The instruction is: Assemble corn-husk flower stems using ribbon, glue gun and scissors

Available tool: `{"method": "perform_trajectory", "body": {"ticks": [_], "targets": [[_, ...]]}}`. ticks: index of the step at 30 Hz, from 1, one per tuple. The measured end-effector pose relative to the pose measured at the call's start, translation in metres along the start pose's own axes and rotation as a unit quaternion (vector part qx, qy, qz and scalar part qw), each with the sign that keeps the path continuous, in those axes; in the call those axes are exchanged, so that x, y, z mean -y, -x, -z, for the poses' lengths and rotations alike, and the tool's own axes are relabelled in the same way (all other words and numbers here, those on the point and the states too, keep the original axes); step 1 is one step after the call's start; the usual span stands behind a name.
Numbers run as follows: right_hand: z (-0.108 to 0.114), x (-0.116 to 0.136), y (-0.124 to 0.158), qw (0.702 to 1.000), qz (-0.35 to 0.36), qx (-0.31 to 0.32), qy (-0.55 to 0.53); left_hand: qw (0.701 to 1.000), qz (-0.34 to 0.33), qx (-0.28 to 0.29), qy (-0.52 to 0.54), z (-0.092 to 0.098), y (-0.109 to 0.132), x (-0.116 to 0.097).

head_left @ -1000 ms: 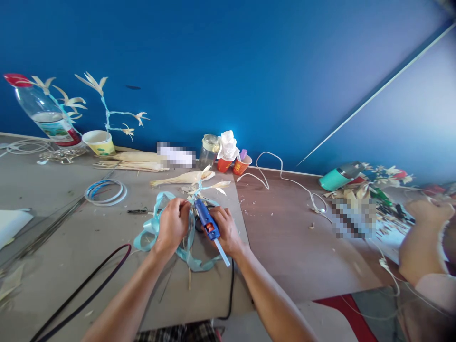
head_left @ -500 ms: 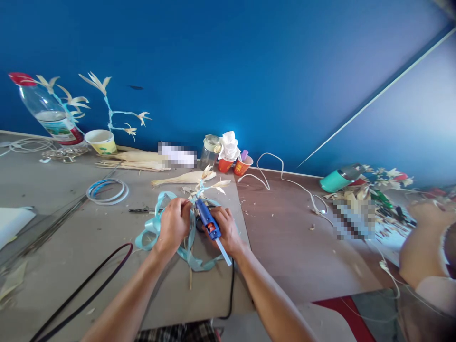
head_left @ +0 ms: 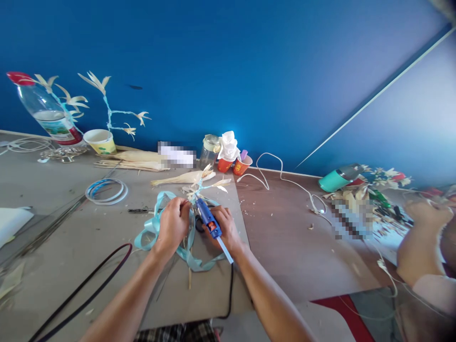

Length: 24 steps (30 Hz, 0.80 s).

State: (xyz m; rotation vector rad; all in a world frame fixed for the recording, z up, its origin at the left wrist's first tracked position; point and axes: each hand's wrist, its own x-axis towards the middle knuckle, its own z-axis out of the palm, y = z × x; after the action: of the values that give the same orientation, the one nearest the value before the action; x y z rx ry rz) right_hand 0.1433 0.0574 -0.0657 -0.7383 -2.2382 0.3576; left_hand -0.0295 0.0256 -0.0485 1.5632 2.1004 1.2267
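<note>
My right hand (head_left: 224, 229) is closed around a blue glue gun (head_left: 207, 219) with a clear glue stick poking out of its back end. The gun's nozzle points up and left at a small stem of pale dried-leaf flowers (head_left: 206, 183) wrapped in light blue. My left hand (head_left: 173, 224) is curled shut just left of the nozzle, pinching the lower part of that stem. A loose light blue ribbon (head_left: 153, 228) loops on the table under and around both hands.
A black cable (head_left: 89, 285) curves at the front left. Coiled wire (head_left: 106, 191), corn husks (head_left: 138, 159), a bottle (head_left: 50, 116), a yellow cup (head_left: 100, 141), a jar (head_left: 209, 149) and red cups (head_left: 235, 164) line the wall. Another person's arm (head_left: 420, 237) rests at the right.
Almost nothing has moved. The glue gun has tilted slightly in my right hand, and the other person's hand at the right has shifted a little.
</note>
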Motion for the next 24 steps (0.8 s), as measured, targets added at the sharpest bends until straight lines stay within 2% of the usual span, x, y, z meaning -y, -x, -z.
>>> {"method": "perform_trajectory", "body": {"ticks": [8, 16, 20, 24], "targets": [[0.0021, -0.0044, 0.0044, 1.000, -0.010, -0.016, 0.013, 0.998, 0.047, 0.002, 0.029, 0.0042, -0.0021, -0.0010], [0.0023, 0.0025, 0.0008, 1.000, -0.007, -0.017, -0.008, 0.997, 0.046, 0.011, 0.060, 0.0048, -0.0003, -0.0047], [0.0013, -0.0001, 0.0006, 1.000, -0.001, -0.003, -0.009, 0.991, 0.068, 0.013, 0.112, 0.0043, -0.0016, -0.0044], [0.0035, -0.0003, 0.0009, 1.000, -0.010, -0.017, -0.023, 0.972, 0.105, 0.025, 0.207, 0.0008, -0.0041, 0.0004]]}}
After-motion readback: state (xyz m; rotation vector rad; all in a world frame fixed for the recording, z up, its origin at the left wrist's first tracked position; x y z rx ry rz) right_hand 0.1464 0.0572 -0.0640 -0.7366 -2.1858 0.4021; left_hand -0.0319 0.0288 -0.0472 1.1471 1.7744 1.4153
